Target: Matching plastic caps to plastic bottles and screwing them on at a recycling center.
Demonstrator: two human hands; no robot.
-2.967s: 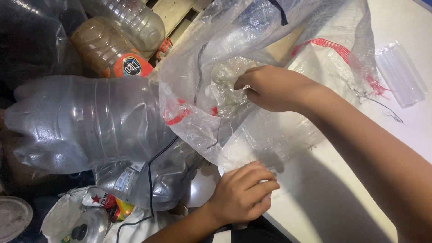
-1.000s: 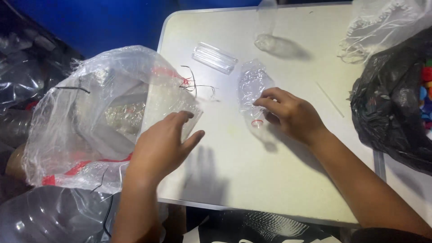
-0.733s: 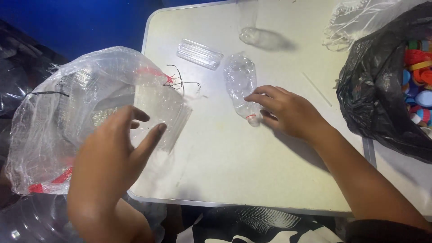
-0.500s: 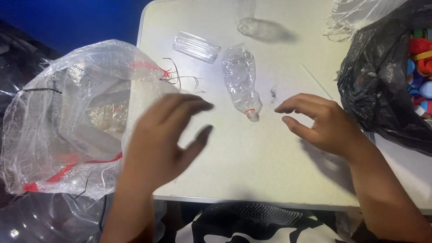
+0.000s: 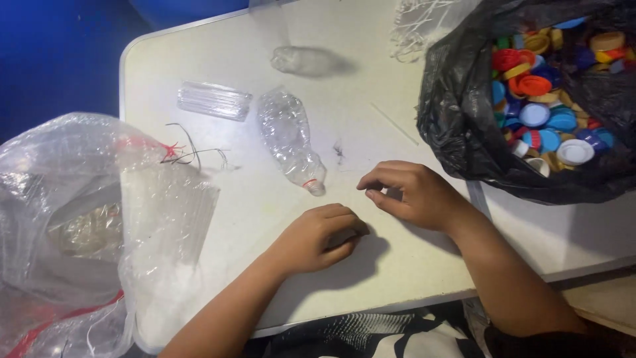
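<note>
Bottle: crushed clear bottle [image 5: 289,139] lies beyond both hands, neck pointing at them.
Nearer: right hand [image 5: 412,195], fingers pinched, empty.
Left hand [image 5: 313,237]: curled loosely, empty, on bench [image 5: 371,265].

A crushed clear plastic bottle [image 5: 289,137] lies on its side on the white desk [image 5: 371,265], its body crumpled and flattened. It runs at a slant, base toward the far left and neck toward the near right. The neck carries a thin red ring and has no cap. The neck end lies near both hands: the left hand [image 5: 317,237] rests curled on the desk just below it, the right hand [image 5: 409,193] sits to its right with fingertips pinched together. Neither touches the bottle.
</note>
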